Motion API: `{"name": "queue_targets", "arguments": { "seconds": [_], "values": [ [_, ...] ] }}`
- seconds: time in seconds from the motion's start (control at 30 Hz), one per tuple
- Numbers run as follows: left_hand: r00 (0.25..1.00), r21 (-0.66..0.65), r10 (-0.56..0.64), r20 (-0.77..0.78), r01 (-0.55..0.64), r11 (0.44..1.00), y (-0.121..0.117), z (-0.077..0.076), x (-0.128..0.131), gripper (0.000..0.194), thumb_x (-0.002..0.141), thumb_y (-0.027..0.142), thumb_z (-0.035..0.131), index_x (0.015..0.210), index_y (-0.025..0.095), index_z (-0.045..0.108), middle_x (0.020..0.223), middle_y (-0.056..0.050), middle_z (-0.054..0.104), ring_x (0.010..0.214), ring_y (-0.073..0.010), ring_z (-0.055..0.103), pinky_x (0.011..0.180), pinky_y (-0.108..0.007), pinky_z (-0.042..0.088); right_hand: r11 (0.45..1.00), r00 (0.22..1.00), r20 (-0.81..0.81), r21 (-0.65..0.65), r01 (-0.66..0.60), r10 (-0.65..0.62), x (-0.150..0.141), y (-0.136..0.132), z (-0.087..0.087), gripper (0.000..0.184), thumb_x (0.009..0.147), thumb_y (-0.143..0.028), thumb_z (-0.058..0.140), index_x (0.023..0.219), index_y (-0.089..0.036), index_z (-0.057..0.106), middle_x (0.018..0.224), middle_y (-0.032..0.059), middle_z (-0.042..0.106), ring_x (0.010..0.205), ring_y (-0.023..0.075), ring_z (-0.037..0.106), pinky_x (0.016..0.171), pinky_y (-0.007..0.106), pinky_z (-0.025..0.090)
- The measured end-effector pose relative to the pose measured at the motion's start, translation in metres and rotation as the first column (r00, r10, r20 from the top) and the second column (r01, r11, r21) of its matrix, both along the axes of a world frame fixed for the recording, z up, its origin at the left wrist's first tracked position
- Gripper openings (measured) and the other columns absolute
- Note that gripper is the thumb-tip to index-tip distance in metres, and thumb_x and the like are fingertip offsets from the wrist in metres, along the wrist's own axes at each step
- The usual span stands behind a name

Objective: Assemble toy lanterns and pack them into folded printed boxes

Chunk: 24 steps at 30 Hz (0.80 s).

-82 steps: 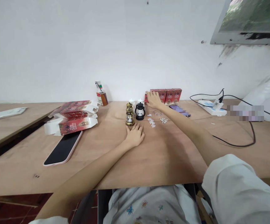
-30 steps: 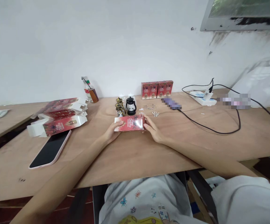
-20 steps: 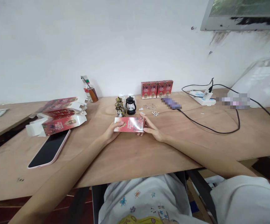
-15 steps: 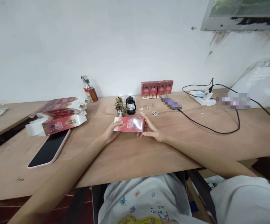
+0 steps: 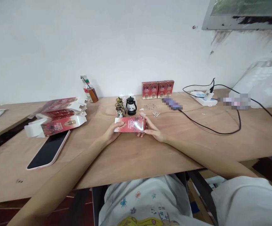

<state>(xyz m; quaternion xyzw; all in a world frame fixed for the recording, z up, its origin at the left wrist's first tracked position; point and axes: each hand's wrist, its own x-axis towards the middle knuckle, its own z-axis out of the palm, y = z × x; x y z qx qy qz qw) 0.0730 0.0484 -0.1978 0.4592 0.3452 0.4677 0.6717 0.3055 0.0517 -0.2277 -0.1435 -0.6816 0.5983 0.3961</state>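
Note:
A red printed carton [image 5: 131,124] lies sideways between my hands, above the front half of the table. My left hand [image 5: 113,132] grips its left end, thumb on top. At the right end, my right hand [image 5: 153,130] closes around the carton, some fingers partly hidden behind it. Just beyond the carton stand small lanterns: a black one [image 5: 131,106], gold ones [image 5: 120,108] and white ones [image 5: 123,97] partly hidden behind. Small round white pieces [image 5: 156,114] lie to the right of the lanterns.
Several upright red cartons [image 5: 157,89] stand against the wall. Flattened red cartons [image 5: 60,117] and a phone [image 5: 49,150] lie at left. A bottle [image 5: 91,94] leans near the wall. A power strip [image 5: 204,99], cables [image 5: 208,131] and a blurred purple device [image 5: 172,103] occupy the right.
The right thumb and fingers have shifted slightly at the carton's right end. The carton stays in both hands; the whole view has moved a little.

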Motion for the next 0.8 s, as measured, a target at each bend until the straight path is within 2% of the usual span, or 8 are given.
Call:
{"name": "queue_targets", "arguments": {
  "seconds": [0.2, 0.47, 0.63, 0.8],
  "values": [
    [1.0, 0.005, -0.006, -0.003, 0.007, 1.0, 0.0, 0.001, 0.001, 0.038, 0.065, 0.031, 0.072, 0.096, 0.01, 0.067, 0.093, -0.009, 0.073, 0.095, -0.0275, 0.065, 0.088, -0.035, 0.047, 1.0, 1.0, 0.007, 0.004, 0.007, -0.007, 0.0, 0.0, 0.0, 0.083, 0.081, -0.036, 0.061, 0.145, -0.032, 0.009, 0.122, 0.0076, 0.051, 0.086, 0.017, 0.065, 0.074, 0.033, 0.054],
    [1.0, 0.003, -0.006, -0.01, 0.006, 1.0, -0.002, 0.004, 0.0, 0.041, 0.065, 0.031, 0.071, 0.099, 0.009, 0.067, 0.095, -0.01, 0.072, 0.093, -0.0266, 0.065, 0.088, -0.035, 0.047, 1.0, 0.999, 0.03, -0.014, 0.015, -0.014, 0.0, -0.006, 0.007, 0.081, 0.081, -0.035, 0.062, 0.144, -0.031, 0.012, 0.125, 0.0092, 0.05, 0.086, 0.0159, 0.065, 0.075, 0.032, 0.053],
    [1.0, 0.012, -0.015, -0.001, 0.015, 1.0, 0.0, 0.003, -0.001, 0.037, 0.065, 0.03, 0.071, 0.095, 0.01, 0.067, 0.092, -0.01, 0.072, 0.091, -0.0268, 0.066, 0.087, -0.036, 0.047, 0.999, 0.999, 0.043, -0.038, 0.032, -0.03, -0.001, -0.01, 0.012, 0.075, 0.079, -0.033, 0.065, 0.14, -0.028, 0.021, 0.12, 0.0081, 0.052, 0.085, 0.0154, 0.063, 0.072, 0.03, 0.052],
    [1.0, -0.014, -0.001, 0.006, 0.001, 1.0, 0.0, 0.002, -0.002, 0.034, 0.064, 0.028, 0.071, 0.093, 0.01, 0.067, 0.088, -0.01, 0.073, 0.09, -0.0278, 0.066, 0.087, -0.038, 0.047, 0.998, 0.998, 0.029, -0.01, 0.055, -0.055, -0.002, -0.008, 0.011, 0.063, 0.076, -0.033, 0.067, 0.13, -0.028, 0.034, 0.123, 0.0064, 0.047, 0.096, 0.017, 0.053, 0.071, 0.028, 0.052]
  ]
}}
